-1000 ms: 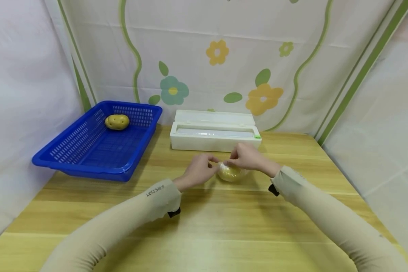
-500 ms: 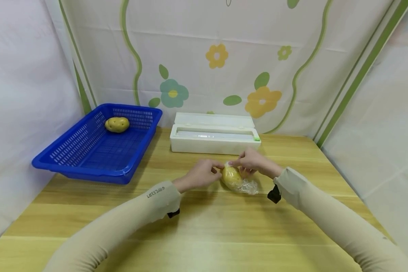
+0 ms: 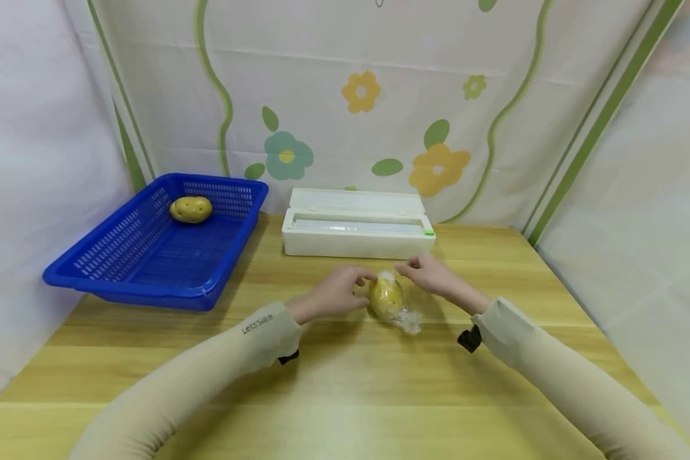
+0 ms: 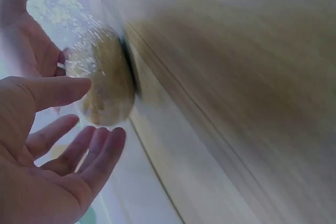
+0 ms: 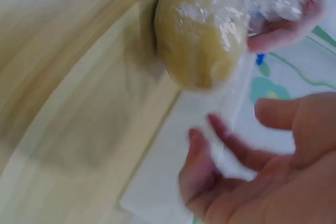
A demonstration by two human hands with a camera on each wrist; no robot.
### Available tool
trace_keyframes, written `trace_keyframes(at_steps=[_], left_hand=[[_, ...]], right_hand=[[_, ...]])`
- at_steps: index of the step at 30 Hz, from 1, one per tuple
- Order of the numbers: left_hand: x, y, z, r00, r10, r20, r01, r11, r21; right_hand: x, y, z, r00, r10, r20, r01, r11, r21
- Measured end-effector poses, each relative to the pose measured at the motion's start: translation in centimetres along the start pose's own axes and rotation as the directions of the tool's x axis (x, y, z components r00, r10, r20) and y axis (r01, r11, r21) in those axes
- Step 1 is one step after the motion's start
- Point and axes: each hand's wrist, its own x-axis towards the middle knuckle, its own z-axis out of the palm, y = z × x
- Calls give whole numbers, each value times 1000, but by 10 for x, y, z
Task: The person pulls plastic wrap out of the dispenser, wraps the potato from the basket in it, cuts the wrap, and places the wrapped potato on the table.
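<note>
A potato (image 3: 386, 296) wrapped in crinkled cling film lies on the table, its loose film tail (image 3: 408, 321) bunched toward the near right. My left hand (image 3: 338, 292) is at its left side with thumb and fingers spread apart; in the left wrist view the thumb (image 4: 63, 91) overlaps the potato (image 4: 109, 77) and the other fingers sit just beyond its end. Off to the upper right, my right hand (image 3: 431, 276) holds nothing. In the right wrist view that hand (image 5: 262, 166) is loosely bent, with a gap between its fingers and the wrapped potato (image 5: 197, 40).
A white cling film box (image 3: 359, 241) with its lid up stands behind the hands. At the left is a blue basket (image 3: 224, 271) with an unwrapped potato (image 3: 191, 209) inside. A floral cloth (image 3: 322, 96) hangs behind the wooden table (image 3: 345, 396).
The wrapped potato has been turned so its film tail, hidden earlier, points to the near right. My right hand has let go of the film and moved off to the right.
</note>
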Motion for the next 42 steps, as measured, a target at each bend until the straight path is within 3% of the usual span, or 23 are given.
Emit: trace_keyframes(at_steps=[2,5,9,15,18,21,25,28,31,35,42], left_hand=[[-5,2,1,999,33,-18,-33,999,8],[-14,7,2,995,96,-36,-96,995,11],[-26,15,-2,992,118,-41,-118,993,-13],[-34,30,-4,993,66,-102,-75,994,-81],[-34,36,-2,989,62,-136,-75,993,-95],[-31,39,1,989,45,-140,-59,994,-95],[-24,39,-1,992,-29,-125,8,985,-171],[-20,38,-4,989,-73,-132,41,971,-237],[-16,34,-4,988,-96,-119,66,970,-235],[-12,27,1,994,-90,-66,76,979,-189],[-8,20,1,999,-24,-30,17,973,-229]], right_hand=[[-8,6,-3,992,-126,23,127,991,-33],[-24,15,-7,949,-300,98,307,949,-69],[-44,17,-10,902,-390,186,414,903,-111],[-54,4,-1,891,-405,205,448,857,-253],[-51,0,5,888,-418,191,457,845,-276],[-48,0,8,876,-449,177,482,838,-256],[-44,2,7,855,-492,164,517,834,-193],[-44,2,6,853,-497,159,519,841,-153],[-45,0,6,856,-492,158,512,850,-129],[-45,-2,7,853,-502,143,518,849,-106],[-39,0,5,834,-539,114,547,836,-47]])
